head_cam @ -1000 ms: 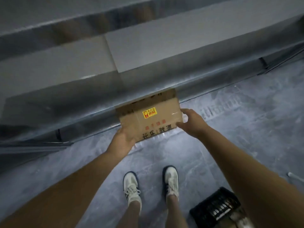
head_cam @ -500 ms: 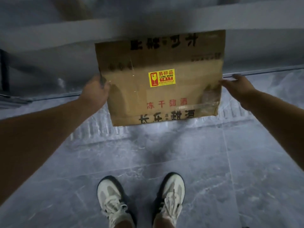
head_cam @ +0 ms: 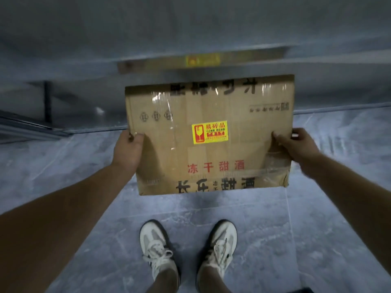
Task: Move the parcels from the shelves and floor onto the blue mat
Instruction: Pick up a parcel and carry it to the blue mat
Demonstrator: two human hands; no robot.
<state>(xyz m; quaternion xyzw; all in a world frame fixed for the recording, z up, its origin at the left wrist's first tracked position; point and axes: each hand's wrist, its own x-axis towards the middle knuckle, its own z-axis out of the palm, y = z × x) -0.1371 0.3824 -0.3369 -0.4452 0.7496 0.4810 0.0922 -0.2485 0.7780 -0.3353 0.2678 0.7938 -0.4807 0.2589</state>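
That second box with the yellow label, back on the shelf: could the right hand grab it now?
Probably not: the right hand and left hand both grip the cardboard parcel, which also sits in front of the second box.

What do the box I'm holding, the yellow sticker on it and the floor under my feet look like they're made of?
Box: brown corrugated cardboard by the look, matte, with creased corners and printed lettering; glossy clear tape strips glint across it.
Yellow sticker: likely printed paper or vinyl, smooth; which one is unclear.
Floor: grey veined tiles, stone or ceramic, with a visible joint line and a slight sheen.
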